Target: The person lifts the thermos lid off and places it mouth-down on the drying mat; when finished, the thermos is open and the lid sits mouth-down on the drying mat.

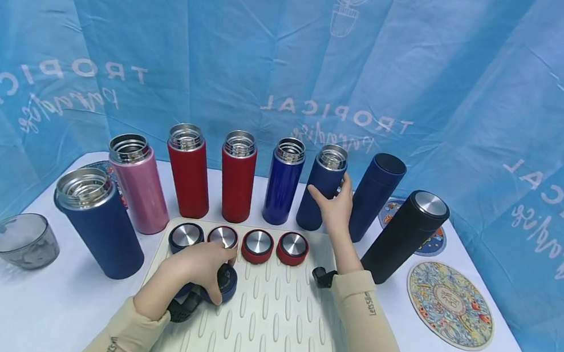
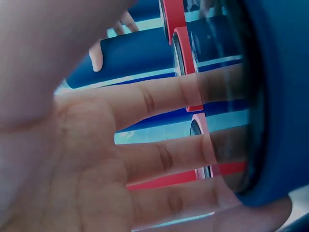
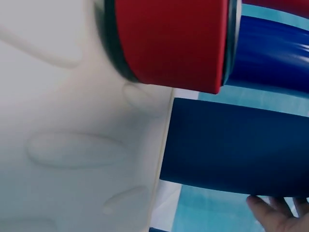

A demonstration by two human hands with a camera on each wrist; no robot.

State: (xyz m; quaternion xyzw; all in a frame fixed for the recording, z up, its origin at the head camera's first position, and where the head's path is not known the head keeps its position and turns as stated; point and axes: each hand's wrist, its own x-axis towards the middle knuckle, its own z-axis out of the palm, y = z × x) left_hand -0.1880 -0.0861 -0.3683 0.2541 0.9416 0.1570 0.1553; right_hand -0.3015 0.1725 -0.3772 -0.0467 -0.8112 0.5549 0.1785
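My left hand [image 1: 197, 264] pinches a navy blue lid [image 1: 227, 285] over the cream tray [image 1: 266, 323], thumb on the near side. In the left wrist view its fingers [image 2: 159, 159] reach to the blue lid's rim [image 2: 285, 106]. My right hand [image 1: 337, 207] grips an uncapped navy bottle [image 1: 318, 194] that stands upright behind the tray, with the thumb across its front. In the right wrist view those fingers [image 3: 275, 215] touch the side of the bottle [image 3: 231, 145]. Along the tray's back edge sit a dark blue lid [image 1: 186, 236], a pink-rimmed lid [image 1: 223, 236] and two red lids [image 1: 257, 245].
Uncapped bottles stand around: navy [image 1: 101, 226], pink [image 1: 141, 190], red [image 1: 188, 180], another red [image 1: 237, 185] and glossy blue [image 1: 282, 187]. Capped navy [image 1: 375, 197] and black [image 1: 404, 237] bottles stand right. A grey glass [image 1: 24, 243] is far left, a round patterned mat [image 1: 450, 305] right.
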